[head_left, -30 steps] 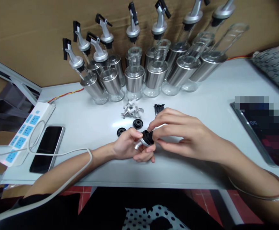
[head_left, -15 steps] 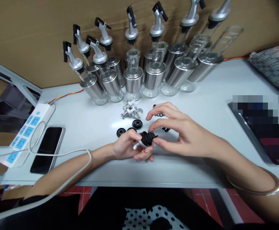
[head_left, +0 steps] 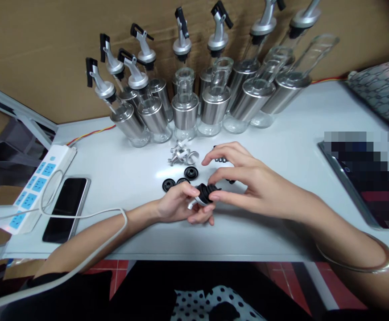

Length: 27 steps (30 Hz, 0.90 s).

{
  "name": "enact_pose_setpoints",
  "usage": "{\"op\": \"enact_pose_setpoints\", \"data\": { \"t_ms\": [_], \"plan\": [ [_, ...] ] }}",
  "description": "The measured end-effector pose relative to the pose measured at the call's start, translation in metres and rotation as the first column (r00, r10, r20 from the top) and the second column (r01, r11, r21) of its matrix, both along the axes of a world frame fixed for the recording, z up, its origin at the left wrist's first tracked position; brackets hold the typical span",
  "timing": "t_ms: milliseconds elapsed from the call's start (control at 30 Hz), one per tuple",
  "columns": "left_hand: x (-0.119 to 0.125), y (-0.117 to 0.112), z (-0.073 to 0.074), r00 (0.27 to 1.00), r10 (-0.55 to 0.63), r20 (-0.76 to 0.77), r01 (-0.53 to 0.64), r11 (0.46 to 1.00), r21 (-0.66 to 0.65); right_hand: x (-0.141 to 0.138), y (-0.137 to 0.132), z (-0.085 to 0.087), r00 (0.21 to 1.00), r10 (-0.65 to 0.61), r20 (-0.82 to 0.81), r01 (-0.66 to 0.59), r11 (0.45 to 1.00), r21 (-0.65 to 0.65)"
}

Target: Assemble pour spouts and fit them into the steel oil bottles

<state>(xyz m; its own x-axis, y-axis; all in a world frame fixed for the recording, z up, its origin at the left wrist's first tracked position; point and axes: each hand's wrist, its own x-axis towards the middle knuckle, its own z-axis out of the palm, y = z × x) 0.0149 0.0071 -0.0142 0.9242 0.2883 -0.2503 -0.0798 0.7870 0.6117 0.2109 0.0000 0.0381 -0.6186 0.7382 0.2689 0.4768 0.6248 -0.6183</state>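
Note:
My left hand (head_left: 177, 206) grips a silver pourer spout with a black ribbed stopper (head_left: 204, 195) just above the white table (head_left: 121, 169). My right hand (head_left: 248, 183) pinches the black stopper end with thumb and forefinger, the other fingers spread above. Loose silver spouts (head_left: 182, 156) and black rubber rings (head_left: 191, 172) lie just behind my hands. A few small black parts (head_left: 221, 159) show past my right fingers.
Several glass and steel bottles (head_left: 184, 107), some capped with pourers, stand in rows against the cardboard wall. A phone (head_left: 65, 208) and a white power strip (head_left: 37, 183) with a cable lie at the left. A dark tray (head_left: 358, 187) and a patterned bag (head_left: 382, 93) are at the right.
My right hand opened its fingers and drew slightly back from covering the stopper, now pinching only its end. My left hand stayed put.

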Motion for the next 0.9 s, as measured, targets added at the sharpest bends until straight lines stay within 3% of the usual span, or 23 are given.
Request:
{"op": "enact_pose_setpoints", "data": {
  "t_ms": [900],
  "plan": [
    [-0.0010,0.0026,-0.0005,0.996,-0.002,0.089,0.005,0.999,-0.035,0.0044,0.0016,0.0010,0.999,0.024,-0.033,-0.022,0.997,0.080]
  ]
}}
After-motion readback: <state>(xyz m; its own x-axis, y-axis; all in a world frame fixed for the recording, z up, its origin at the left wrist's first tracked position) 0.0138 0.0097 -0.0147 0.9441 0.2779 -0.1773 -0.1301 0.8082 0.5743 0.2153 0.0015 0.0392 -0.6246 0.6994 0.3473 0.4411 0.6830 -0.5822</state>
